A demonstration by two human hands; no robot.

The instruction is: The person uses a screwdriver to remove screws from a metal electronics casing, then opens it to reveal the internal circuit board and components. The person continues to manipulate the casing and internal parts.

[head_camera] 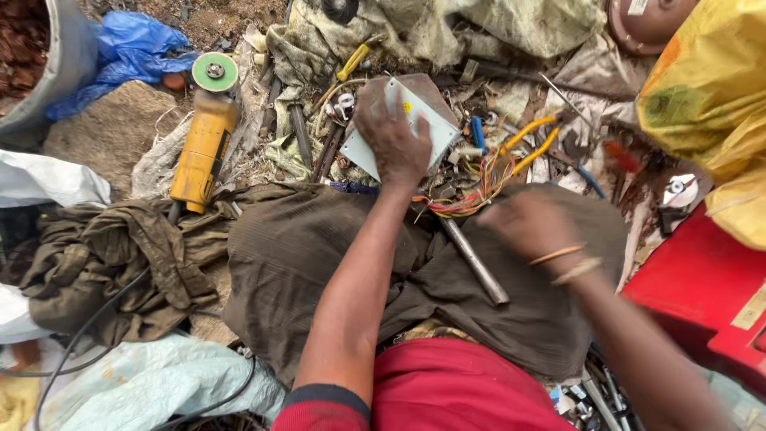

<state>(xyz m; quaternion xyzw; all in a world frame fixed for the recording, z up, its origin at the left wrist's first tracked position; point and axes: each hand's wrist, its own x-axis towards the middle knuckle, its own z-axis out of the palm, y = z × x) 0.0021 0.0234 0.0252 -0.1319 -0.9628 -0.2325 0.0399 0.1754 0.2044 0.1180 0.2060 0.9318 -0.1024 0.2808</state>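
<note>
My left hand presses down on a grey metal box with a plate on top, lying among scrap. A bundle of coloured wires runs out of the box to the right, with two yellow-sleeved leads. My right hand is blurred with motion, just below the wires, its fingers curled; I cannot tell whether it holds anything. A metal rod lies on the brown cloth over my lap, between both arms.
A yellow angle grinder with a green disc lies at the left, its black cable trailing down. A grey bucket and blue plastic sit upper left. A red box and yellow sack stand at right. Screwdrivers and scrap litter the ground.
</note>
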